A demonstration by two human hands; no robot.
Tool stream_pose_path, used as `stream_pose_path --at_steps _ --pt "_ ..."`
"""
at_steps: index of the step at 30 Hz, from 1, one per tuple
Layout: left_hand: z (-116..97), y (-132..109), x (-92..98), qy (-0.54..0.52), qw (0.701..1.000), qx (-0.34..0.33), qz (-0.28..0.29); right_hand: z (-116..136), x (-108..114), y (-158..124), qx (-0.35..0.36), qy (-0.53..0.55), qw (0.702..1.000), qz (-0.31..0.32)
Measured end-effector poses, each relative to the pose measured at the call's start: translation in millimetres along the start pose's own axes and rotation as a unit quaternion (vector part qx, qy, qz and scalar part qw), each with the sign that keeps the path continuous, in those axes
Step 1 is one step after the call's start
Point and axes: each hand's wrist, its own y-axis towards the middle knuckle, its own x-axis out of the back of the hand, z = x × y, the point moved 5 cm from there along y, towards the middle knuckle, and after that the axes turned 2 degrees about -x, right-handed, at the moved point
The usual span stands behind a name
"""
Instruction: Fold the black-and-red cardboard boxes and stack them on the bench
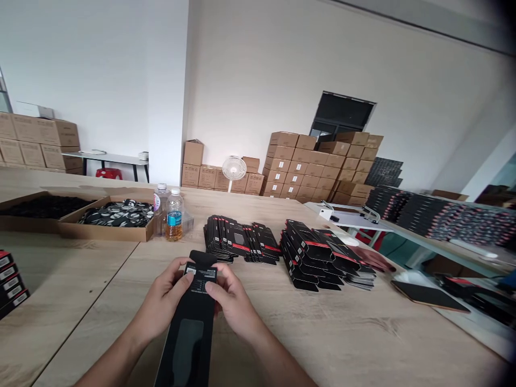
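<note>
A long black box (193, 312) with a windowed face lies between my hands, its far end pointing away from me and a dark flap raised there. My left hand (163, 295) grips its left edge near the far end, thumb on the printed label. On the right edge, my right hand (234, 301) holds the same end, its thumb pressed on the label and its fingers partly hidden behind. Beyond the hands lie flat black cartons (237, 239) in overlapping rows. To their right, opened black box sleeves (310, 252) are stacked.
Two bottles, one clear (160, 207) and one with amber liquid (174, 217), stand beside a cardboard tray (100, 232) of black-and-white pieces. Another tray (28, 222) holds dark items. Several black boxes (12, 285) sit at the left edge. A black pad (429, 295) lies right.
</note>
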Motion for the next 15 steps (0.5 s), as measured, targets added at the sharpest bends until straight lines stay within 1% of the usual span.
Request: stream_pose_path --at_steps 1,4,6,8,13,15 --pt "0 -1 -2.5 -0.006 1.0 0.005 0.013 -1 2 1 0.002 -0.011 1.0 -0.016" --pt "-2 -1 -8.2 -0.01 0.999 0.004 0.05 -1 17 5 0.018 -0.016 0.995 -0.097" --pt "-5 -2 -10.4 0.003 0.997 -0.007 0.073 0 27 8 0.028 -0.005 0.991 -0.128" --pt "-6 -2 -11.4 0.013 0.996 -0.006 0.092 3 33 10 0.034 -0.015 0.992 -0.123" --pt "0 -5 -12.7 0.002 0.992 0.031 0.122 11 41 10 0.072 -0.066 0.989 -0.11" --pt "1 -6 -13.9 0.007 0.991 0.033 0.13 11 41 10 0.069 -0.068 0.991 -0.095"
